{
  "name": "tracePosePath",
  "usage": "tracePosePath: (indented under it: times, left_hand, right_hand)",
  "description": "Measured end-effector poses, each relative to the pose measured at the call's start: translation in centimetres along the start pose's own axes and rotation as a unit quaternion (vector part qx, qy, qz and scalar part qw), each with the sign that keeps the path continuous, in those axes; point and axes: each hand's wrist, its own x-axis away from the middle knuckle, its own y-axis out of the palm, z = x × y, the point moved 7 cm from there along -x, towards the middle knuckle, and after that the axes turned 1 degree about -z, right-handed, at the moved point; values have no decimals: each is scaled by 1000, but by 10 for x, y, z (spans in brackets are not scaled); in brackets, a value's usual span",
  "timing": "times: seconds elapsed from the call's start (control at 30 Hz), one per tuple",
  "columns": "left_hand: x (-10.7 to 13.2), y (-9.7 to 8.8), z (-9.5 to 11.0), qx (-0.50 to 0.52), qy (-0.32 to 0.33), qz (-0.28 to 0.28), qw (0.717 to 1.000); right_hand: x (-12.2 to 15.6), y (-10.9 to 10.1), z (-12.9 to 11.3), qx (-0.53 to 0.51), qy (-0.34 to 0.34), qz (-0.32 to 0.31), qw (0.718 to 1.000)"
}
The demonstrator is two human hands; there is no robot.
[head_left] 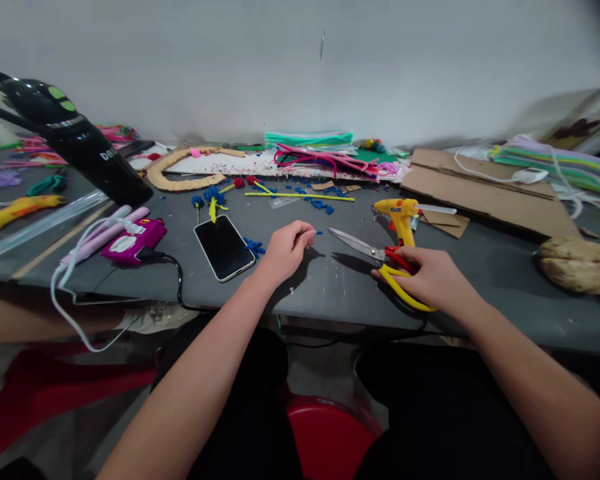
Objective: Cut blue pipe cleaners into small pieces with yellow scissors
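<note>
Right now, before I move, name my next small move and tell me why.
I'd probably bring the scissors nearer the small blue piece sticking out from your left hand: your right hand holds them, they point roughly that way, and there is a gap between the two.

Red-and-yellow-handled scissors point(377, 254), blades together, point left toward a small blue piece point(319, 233) near their tips.

The left hand point(283, 252) is pinching with curled fingers point(304, 233); the right hand point(436, 275) is gripping, forearms point(223, 370) stretching behind the fingers.
</note>
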Motion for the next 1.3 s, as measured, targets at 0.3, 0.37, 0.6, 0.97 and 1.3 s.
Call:
tracePosePath:
  times: [0.3,0.37,0.6,0.97,1.3]
  left_hand:
    - [1,3,9,-26,51,-26,998]
    - [1,2,9,-31,54,-18,998]
    - [3,2,7,-40,51,-4,998]
    - [2,2,10,-49,57,-5,997]
    - [3,2,8,-33,51,-5,998]
  right_hand:
    - [16,6,-14,4,38,-64,997]
    - [15,6,-16,8,32,-64,997]
    - [13,9,-15,12,21,-63,998]
    - [10,9,-17,31,6,-61,998]
    - [9,13,-13,27,14,-60,998]
